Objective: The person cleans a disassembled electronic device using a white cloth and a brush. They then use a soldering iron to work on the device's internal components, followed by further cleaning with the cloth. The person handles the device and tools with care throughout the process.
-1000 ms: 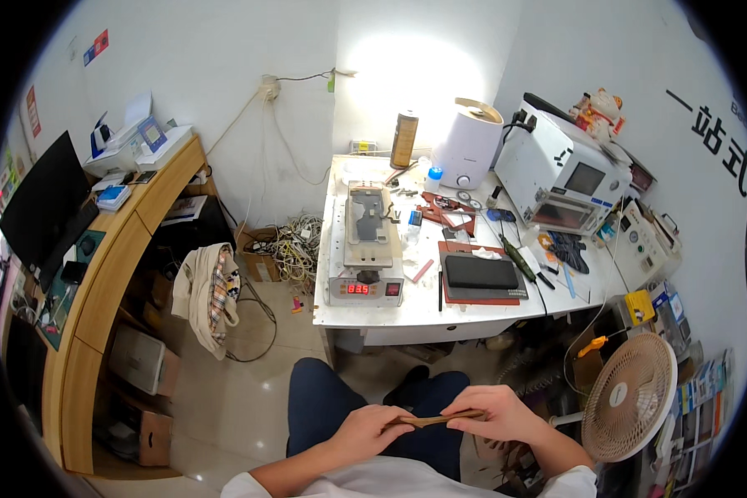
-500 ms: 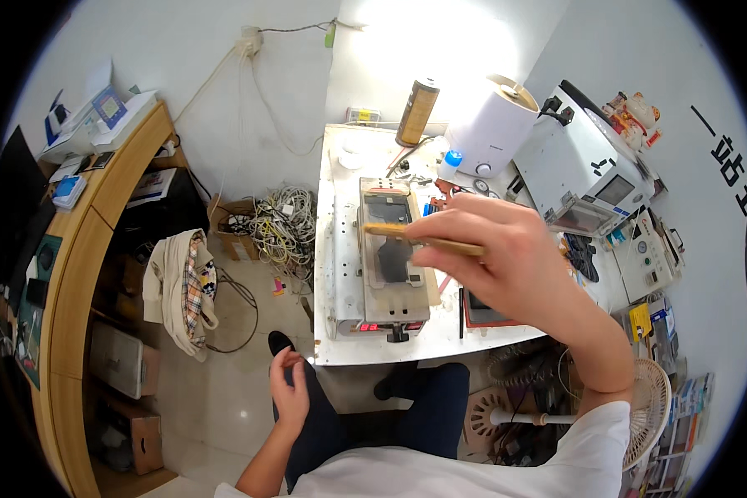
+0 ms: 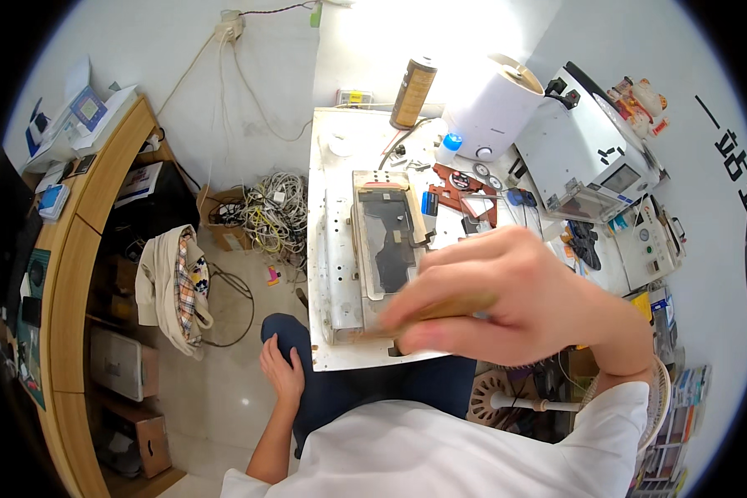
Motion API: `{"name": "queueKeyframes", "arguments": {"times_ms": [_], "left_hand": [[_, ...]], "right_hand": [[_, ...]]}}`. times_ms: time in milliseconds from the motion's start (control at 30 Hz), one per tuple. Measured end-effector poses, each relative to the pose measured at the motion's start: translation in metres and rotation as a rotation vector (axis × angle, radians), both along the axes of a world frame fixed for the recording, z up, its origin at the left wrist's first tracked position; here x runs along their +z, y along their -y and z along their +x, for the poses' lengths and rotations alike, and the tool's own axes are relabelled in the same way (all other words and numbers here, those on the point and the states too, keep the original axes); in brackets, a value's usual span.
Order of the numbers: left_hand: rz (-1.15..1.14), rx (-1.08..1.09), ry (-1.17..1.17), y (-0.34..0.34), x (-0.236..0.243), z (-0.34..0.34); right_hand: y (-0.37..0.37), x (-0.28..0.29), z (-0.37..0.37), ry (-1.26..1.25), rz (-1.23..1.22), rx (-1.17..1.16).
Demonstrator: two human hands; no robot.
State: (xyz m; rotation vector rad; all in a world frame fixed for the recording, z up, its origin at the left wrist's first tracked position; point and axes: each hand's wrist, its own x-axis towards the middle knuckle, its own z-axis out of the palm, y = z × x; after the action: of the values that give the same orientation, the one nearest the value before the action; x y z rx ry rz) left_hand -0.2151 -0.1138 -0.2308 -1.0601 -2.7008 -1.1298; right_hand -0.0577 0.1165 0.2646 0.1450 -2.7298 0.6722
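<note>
My right hand [image 3: 515,303] is raised close to the camera, its fingers closed on a thin brownish stick-like tool [image 3: 440,311] that is blurred. It hovers over the near end of a grey metal machine [image 3: 373,249] with a flat dark bed, which stands on the white workbench [image 3: 328,174]. My left hand [image 3: 280,369] rests flat on my left knee, on dark trousers, holding nothing. The hand hides the bench's near right part.
A brown cylinder can [image 3: 412,80], a white humidifier [image 3: 496,108] and a white box machine [image 3: 585,149] stand at the bench's back and right. Tangled cables [image 3: 274,212] lie on the floor at left, beside a curved wooden desk [image 3: 70,274]. A fan [image 3: 647,423] stands at right.
My right hand has come nearer the camera and lower over the machine's near end, still holding the stick. My left hand settled on my knee. The view shifted closer to the bench.
</note>
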Motion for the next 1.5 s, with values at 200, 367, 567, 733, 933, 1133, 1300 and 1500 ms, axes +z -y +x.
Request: {"name": "queueKeyframes", "arguments": {"times_ms": [200,367,567,733,933,1133,1300,1500], "left_hand": [[0.203,0.031,0.219,-0.013,0.041,-0.004],[0.625,-0.147,0.097,-0.048,0.164,-0.015],[0.607,-0.723,-0.233,-0.081,0.296,-0.023],[0.430,-0.885,-0.280,-0.100,0.317,-0.019],[0.419,-0.913,-0.251,-0.104,0.311,-0.017],[0.421,-0.905,-0.227,-0.104,0.310,-0.017],[0.446,-0.894,-0.220,-0.105,0.309,-0.017],[0.433,-0.884,-0.217,-0.104,0.311,-0.017]], "right_hand": [[-0.062,0.016,-0.028,0.065,-0.472,-0.366],[-0.114,-0.010,-0.062,0.239,-0.517,-0.459],[-0.129,-0.005,-0.072,-0.065,-0.460,-0.487],[-0.111,-0.013,-0.052,0.025,-0.537,-0.523],[-0.120,-0.007,-0.036,-0.117,-0.327,-0.754],[-0.114,-0.023,-0.028,-0.033,-0.440,-0.600],[-0.134,-0.019,-0.017,-0.180,-0.144,-0.763],[-0.121,-0.024,-0.009,-0.047,-0.596,-0.424]]}}
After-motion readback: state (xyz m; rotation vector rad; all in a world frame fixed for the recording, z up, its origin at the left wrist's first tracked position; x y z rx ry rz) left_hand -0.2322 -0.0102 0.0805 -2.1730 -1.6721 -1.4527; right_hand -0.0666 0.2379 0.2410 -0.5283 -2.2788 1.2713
